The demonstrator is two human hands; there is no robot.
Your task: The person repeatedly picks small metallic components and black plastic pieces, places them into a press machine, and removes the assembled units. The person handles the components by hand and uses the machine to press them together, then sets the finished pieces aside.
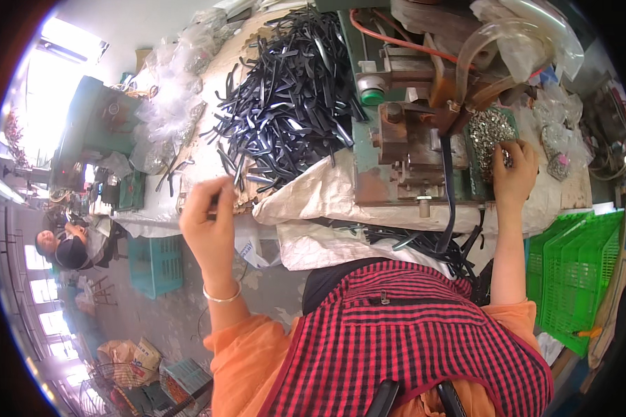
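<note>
Right hand in the metal parts, one strip hanging at the machine

Your right hand (pixel 519 167) has its fingers curled down onto the small metal parts (pixel 492 135); whether they pinch one is hidden. Your left hand (pixel 210 208) hangs above the tabletop's front edge, left of the machine, fingers half bent and thumb near them; you cannot be seen gripping anything there, though blur leaves it unsure.

Between your hands, the machine (pixel 410 139) stands at the tabletop's front edge. One dark strip (pixel 448 184) hangs from its working head, its lower end past that edge. Farther left, the pile of strips (pixel 292 104) runs toward the back edge. More loose strips (pixel 431 243) lie below the front edge, by your apron (pixel 396 306).

You seem to be at the gathering step. The next move likely calls for a sure fingertip grip on the small parts and a free left hand near the strips.
</note>
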